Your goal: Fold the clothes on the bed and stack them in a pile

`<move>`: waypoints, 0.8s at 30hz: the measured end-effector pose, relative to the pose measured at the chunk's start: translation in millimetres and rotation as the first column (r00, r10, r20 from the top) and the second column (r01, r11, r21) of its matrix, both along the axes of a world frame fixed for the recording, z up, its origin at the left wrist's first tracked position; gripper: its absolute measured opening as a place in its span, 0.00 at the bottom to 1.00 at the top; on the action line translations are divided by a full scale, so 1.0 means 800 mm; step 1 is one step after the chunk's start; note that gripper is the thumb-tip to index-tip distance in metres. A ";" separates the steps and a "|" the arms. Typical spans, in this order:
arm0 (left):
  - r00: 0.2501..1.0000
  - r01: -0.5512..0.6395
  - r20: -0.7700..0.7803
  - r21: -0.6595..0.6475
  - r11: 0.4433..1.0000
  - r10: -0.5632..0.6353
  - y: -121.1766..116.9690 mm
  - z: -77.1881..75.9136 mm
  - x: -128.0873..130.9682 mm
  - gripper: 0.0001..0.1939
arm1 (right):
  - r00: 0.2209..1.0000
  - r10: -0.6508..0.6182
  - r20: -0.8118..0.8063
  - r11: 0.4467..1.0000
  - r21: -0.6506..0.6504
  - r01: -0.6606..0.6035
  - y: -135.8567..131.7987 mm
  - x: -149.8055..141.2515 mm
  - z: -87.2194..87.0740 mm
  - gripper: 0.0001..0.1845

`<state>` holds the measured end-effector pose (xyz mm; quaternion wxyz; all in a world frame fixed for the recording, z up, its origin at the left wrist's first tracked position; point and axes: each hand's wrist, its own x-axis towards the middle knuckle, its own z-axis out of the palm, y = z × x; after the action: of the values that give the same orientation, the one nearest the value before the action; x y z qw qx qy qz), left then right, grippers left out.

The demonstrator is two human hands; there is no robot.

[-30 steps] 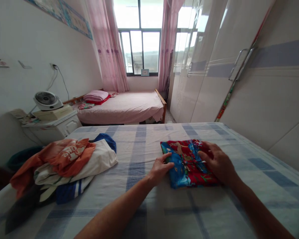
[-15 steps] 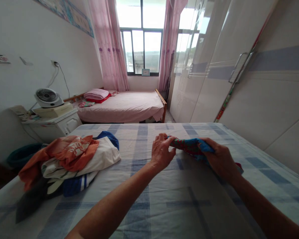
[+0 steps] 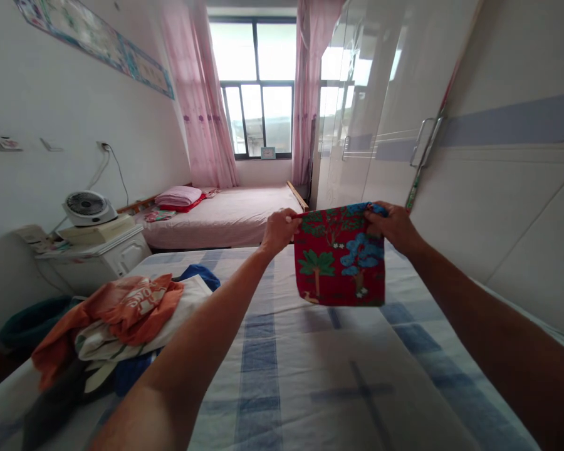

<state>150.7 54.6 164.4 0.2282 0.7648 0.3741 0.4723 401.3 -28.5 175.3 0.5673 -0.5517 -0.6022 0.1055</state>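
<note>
A red cloth (image 3: 329, 272) printed with green and blue trees hangs from both my hands above the bed, its flat face toward me. It looks folded into a rough square; whether it is a garment I cannot tell. My left hand (image 3: 281, 230) pinches its upper left corner. At the upper right corner, my right hand (image 3: 395, 227) grips the edge, where some blue shows. The checked bedsheet (image 3: 258, 351) lies below the cloth. Left of my left forearm is a loose pile of clothes (image 3: 141, 313), with an orange piece on top of white, blue and dark ones.
A small fan (image 3: 88, 207) stands on a box on the white bedside cabinet (image 3: 96, 250). A dark green bin (image 3: 32, 319) is beside the bed. Beyond lies a second bed (image 3: 244, 213) with pink bedding, under the window. The wardrobe (image 3: 385, 106) lines the right side.
Both hands have risen with the cloth, which was low over the sheet and bunched edge-on. Now it hangs spread with its red face showing. The view has tilted up slightly.
</note>
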 end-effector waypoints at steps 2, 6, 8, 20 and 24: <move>0.999 -0.052 0.019 0.132 0.990 0.050 0.002 0.024 0.005 0.06 | 1.000 0.000 0.000 0.996 0.085 0.000 0.010 0.009 0.009 0.10; 0.981 -0.076 -0.141 0.339 0.938 0.130 -0.037 0.016 -0.011 0.05 | 0.996 -0.046 0.078 0.998 0.051 0.042 -0.002 0.022 -0.020 0.13; 0.936 -0.032 -0.323 0.323 0.946 0.142 -0.068 -0.023 -0.027 0.04 | 0.986 -0.062 0.157 0.993 -0.090 0.077 -0.019 0.025 -0.063 0.13; 0.848 -0.028 -0.529 -0.077 0.997 -0.017 -0.123 -0.210 -0.072 0.08 | 0.540 -0.318 -0.779 0.822 -0.510 -0.252 -0.098 -0.014 -0.207 0.14; 0.893 -0.020 -0.449 -0.088 0.996 -0.022 -0.116 -0.221 -0.080 0.10 | 0.427 -0.339 -0.838 0.777 -0.505 -0.375 -0.103 -0.045 -0.198 0.14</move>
<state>87.1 -38.0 -12.7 0.1701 0.8422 0.4374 0.2653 365.6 -111.2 16.6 0.5773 -0.5539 -0.1347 0.5846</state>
